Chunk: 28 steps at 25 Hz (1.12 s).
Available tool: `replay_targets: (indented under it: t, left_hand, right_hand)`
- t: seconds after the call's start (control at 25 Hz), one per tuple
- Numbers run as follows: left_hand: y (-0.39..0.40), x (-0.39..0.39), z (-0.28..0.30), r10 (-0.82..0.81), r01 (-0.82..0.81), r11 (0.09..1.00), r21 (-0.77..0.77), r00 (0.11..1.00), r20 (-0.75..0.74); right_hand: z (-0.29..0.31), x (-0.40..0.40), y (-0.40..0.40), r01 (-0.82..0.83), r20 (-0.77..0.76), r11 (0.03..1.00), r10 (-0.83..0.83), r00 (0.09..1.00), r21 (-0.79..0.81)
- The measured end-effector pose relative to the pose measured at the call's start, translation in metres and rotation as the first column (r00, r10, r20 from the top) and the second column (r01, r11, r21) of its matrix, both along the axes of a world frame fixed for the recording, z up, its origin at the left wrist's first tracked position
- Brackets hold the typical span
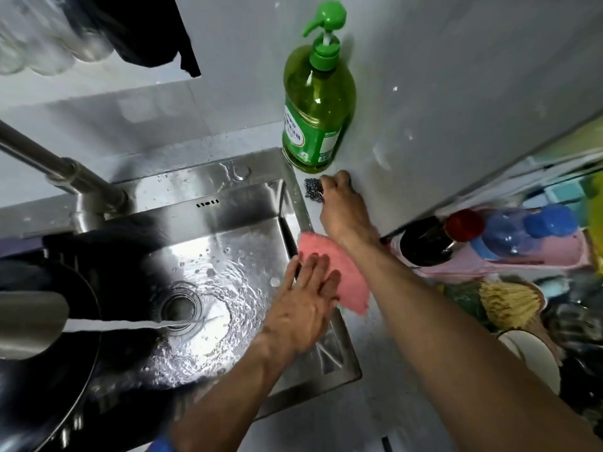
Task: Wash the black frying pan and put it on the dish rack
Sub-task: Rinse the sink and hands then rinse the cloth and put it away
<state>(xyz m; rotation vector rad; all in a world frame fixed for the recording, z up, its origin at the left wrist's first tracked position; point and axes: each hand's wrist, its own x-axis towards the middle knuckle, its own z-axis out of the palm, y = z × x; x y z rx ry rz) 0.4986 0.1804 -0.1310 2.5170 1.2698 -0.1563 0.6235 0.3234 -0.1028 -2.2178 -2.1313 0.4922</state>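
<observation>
Pan: black frying pan (49, 337) lies at the left of the sink (228, 223), under the faucet (29, 324) and its running stream.
Left hand: left hand (303, 305) is flat with straight fingers, resting on the sink's right rim and touching the pink cloth (339, 282).
Right hand: right hand (342, 207) reaches far across the desk (424, 125), fingers curled on the steel scourer (312, 187).
Soap: green bottle (318, 102) stands just beyond the scourer.

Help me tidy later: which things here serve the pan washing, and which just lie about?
In use: black frying pan in the sink; running tap; steel scourer under the right hand; green soap bottle.

Lying about: pink cloth beside the left hand; bottles in the pink tray.
</observation>
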Motion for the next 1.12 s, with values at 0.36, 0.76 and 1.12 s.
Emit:
replay_targets:
  t: [0.36,0.76,1.12]
  left_hand:
    - [0.021,0.021,0.025,0.133,-0.135,0.984,-0.114,0.991,-0.026]
    - [0.046,-0.017,0.040,0.424,-0.375,0.905,-0.200,0.767,0.481]
    - [0.225,0.009,0.234,0.484,-0.563,0.824,0.065,0.759,0.435]
  right_hand:
    - [0.012,0.047,-0.186,0.329,-0.292,0.852,-0.220,0.931,0.408]
    - [0.009,0.036,-0.241,0.322,-0.231,0.878,-0.252,0.940,0.355]
    - [-0.025,-0.027,-0.080,0.296,-0.141,0.953,-0.302,0.943,-0.065]
